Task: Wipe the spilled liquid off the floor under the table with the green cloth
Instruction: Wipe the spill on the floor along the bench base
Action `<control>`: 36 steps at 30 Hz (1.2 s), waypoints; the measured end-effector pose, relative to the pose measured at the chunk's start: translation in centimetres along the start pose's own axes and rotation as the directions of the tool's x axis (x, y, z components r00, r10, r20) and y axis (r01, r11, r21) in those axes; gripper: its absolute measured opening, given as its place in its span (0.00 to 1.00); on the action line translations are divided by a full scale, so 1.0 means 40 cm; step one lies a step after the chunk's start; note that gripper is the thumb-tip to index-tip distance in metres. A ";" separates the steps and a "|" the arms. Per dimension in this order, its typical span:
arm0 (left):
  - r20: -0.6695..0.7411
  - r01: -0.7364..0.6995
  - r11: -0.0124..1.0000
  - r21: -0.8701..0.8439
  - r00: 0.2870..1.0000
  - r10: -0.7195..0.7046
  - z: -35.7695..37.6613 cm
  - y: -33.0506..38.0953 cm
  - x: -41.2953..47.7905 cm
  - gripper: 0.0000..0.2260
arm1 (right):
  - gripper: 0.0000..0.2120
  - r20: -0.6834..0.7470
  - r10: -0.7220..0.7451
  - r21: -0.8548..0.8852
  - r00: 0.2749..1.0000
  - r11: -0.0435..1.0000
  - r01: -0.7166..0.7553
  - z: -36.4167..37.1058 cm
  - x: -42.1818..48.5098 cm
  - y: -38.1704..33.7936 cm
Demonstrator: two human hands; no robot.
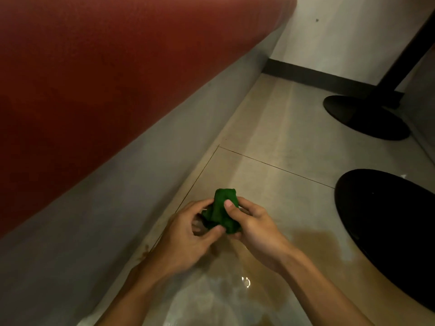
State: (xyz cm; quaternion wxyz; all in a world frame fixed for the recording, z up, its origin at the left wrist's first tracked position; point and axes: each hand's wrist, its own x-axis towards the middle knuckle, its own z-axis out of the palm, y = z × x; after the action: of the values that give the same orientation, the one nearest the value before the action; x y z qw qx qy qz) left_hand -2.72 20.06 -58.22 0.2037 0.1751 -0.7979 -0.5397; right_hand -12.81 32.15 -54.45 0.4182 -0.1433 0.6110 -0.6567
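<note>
Both hands share the grip: the left hand (188,234) pinches the lower folds of the green cloth (222,212), and the right hand (254,229) clamps its upper part under the thumb, fingers curled round the wad. Cloth position: bunched tight, low over the floor (270,161) at the far edge of the spilled liquid (313,245); contact cannot be confirmed. The spill spreads brown toward the near black table base (388,220). Caution: a wad this compact presents little surface and would likely push liquid outward rather than absorb it. Probable results: runoff under the table base, or into the joint along the grey plinth (117,196) of the red seat (94,78), where brown spots show.
</note>
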 end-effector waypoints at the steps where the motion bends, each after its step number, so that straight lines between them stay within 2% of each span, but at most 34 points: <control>1: -0.018 0.001 1.000 0.008 1.000 -0.001 -0.005 0.008 0.004 0.23 | 0.14 0.044 0.012 0.037 0.999 0.999 -0.014 -0.011 -0.014 -0.011; 3: 0.022 0.007 1.000 -0.018 1.000 -0.007 -0.015 0.015 0.012 0.20 | 0.16 0.108 0.041 0.064 0.993 0.997 -0.048 -0.029 -0.036 -0.027; 5: 0.045 0.022 0.991 -0.136 0.999 -0.016 -0.019 0.027 0.019 0.18 | 0.15 0.122 0.044 0.052 0.992 0.997 -0.051 -0.044 -0.054 -0.035; 9: 0.055 0.094 0.944 -0.316 0.995 -0.080 -0.020 0.073 0.024 0.13 | 0.12 0.046 0.003 -0.112 0.999 0.994 0.002 -0.053 -0.074 -0.041; 12: 0.066 0.278 0.858 -0.432 0.958 -0.278 -0.019 0.076 0.018 0.15 | 0.08 -0.001 -0.014 -0.302 1.000 0.953 0.013 -0.049 -0.083 -0.053; 14: 0.074 0.401 0.764 -0.505 0.902 -0.425 -0.027 0.065 0.014 0.16 | 0.08 -0.020 -0.017 -0.371 1.000 0.929 0.008 -0.043 -0.086 -0.052; 16: 0.219 0.508 0.639 -0.578 0.851 -0.478 -0.042 0.051 0.008 0.21 | 0.10 -0.049 -0.019 -0.416 0.999 0.909 -0.003 -0.035 -0.087 -0.048; 18: 0.377 0.556 0.590 -0.586 0.831 -0.409 -0.053 0.056 -0.002 0.28 | 0.14 -0.067 -0.020 -0.433 0.998 0.901 -0.012 -0.032 -0.088 -0.050; 20: 0.387 0.495 0.694 -0.523 0.863 -0.324 -0.053 0.066 -0.010 0.28 | 0.15 -0.060 -0.018 -0.432 0.998 0.902 -0.010 -0.037 -0.095 -0.063; 22: 0.276 0.352 0.828 -0.437 0.928 -0.249 -0.048 0.074 -0.008 0.19 | 0.15 -0.022 0.007 -0.428 1.000 0.904 -0.015 -0.051 -0.102 -0.073; 25: 0.185 0.261 0.854 -0.449 0.963 -0.197 -0.039 0.086 0.007 0.10 | 0.06 0.059 0.054 -0.304 0.997 0.952 -0.033 -0.070 -0.109 -0.082; 27: 0.138 0.131 0.902 -0.412 0.987 -0.080 -0.035 0.102 0.017 0.06 | 0.14 0.099 0.116 -0.187 0.988 0.978 -0.096 -0.075 -0.108 -0.084; 30: 0.135 -0.038 0.953 -0.302 0.987 0.082 -0.028 0.122 0.036 0.05 | 0.18 0.132 0.095 -0.266 0.987 0.962 -0.057 -0.061 -0.105 -0.090; 32: 0.159 -0.048 0.962 -0.270 0.983 0.094 -0.030 0.128 0.052 0.06 | 0.14 0.113 0.027 -0.346 0.993 0.938 0.014 -0.052 -0.099 -0.098; 36: 0.221 0.046 0.970 -0.240 0.975 0.008 -0.024 0.117 0.090 0.09 | 0.12 0.035 -0.079 -0.395 0.996 0.914 0.087 -0.063 -0.072 -0.118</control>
State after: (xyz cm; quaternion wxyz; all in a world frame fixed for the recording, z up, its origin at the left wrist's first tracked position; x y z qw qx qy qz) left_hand -5.57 19.19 -53.06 0.1288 0.0955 -0.7415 -0.6515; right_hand -14.57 35.50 -49.70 0.3580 -0.2568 0.7207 -0.5352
